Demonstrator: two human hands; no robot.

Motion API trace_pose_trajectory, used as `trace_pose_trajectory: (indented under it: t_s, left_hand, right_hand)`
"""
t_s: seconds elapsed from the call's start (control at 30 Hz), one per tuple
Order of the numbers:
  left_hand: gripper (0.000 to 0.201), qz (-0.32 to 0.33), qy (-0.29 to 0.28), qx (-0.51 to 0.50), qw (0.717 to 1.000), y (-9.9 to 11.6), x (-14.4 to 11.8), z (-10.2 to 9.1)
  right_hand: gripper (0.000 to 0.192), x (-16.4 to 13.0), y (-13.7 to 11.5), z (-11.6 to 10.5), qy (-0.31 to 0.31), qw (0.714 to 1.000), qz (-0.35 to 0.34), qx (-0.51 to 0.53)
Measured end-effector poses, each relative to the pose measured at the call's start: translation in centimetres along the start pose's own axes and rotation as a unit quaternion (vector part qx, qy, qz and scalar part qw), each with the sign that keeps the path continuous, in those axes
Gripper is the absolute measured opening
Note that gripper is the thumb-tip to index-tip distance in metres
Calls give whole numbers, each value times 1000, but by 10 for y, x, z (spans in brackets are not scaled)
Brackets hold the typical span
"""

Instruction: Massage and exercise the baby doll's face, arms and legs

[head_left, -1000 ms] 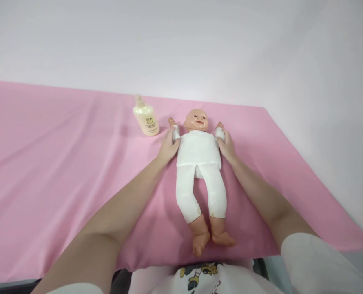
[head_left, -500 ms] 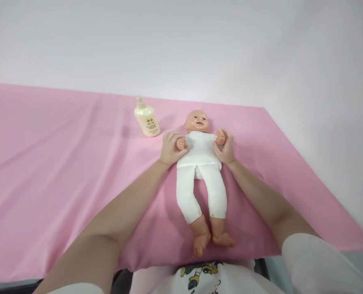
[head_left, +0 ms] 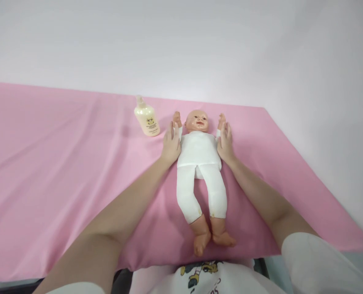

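Since half a second ago: you swung the doll's (head_left: 200, 163) arms from its chest up beside its head.
Bottle (head_left: 147, 117): upright, left of the doll.
Left hand (head_left: 171, 143): fingers flat against its arm.
Doll: face-up on the pink tabletop (head_left: 62, 163).
Right hand (head_left: 226, 143): fingers extended, pressing the other arm.

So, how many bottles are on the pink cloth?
1. The cream lotion bottle lies on the pink cloth, just beyond the left hand, beside the baby doll. None seems hidden.
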State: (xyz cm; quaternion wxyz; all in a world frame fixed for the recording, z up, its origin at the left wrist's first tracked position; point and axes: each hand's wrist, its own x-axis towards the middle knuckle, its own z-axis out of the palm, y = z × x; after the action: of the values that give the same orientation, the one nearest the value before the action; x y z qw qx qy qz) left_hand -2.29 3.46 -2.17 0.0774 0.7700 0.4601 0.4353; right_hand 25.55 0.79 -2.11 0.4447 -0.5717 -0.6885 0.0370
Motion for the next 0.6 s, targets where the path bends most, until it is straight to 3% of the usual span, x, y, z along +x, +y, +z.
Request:
trace_pose_trajectory:
  t_s: [0.17, 0.33, 0.47, 0.6]
  left_hand:
    - [67, -77, -68, 15, 995, 0, 1, -6]
    - [64, -124, -89, 2, 988, 1, 2, -9]
    - [62, -148, -83, -16, 985, -5, 2, -5]
    - [61, -126, -41, -75, 988, -14, -1, 1]
  right_hand:
    - [70, 3, 9, 0, -55, 997, 40, 35]
    - [66, 4, 15, -1, -60, 994, 79, 46]
    - [60, 4, 14, -1, -52, 994, 81, 49]
    - [58, 3, 14, 2, -36, 994, 78, 68]
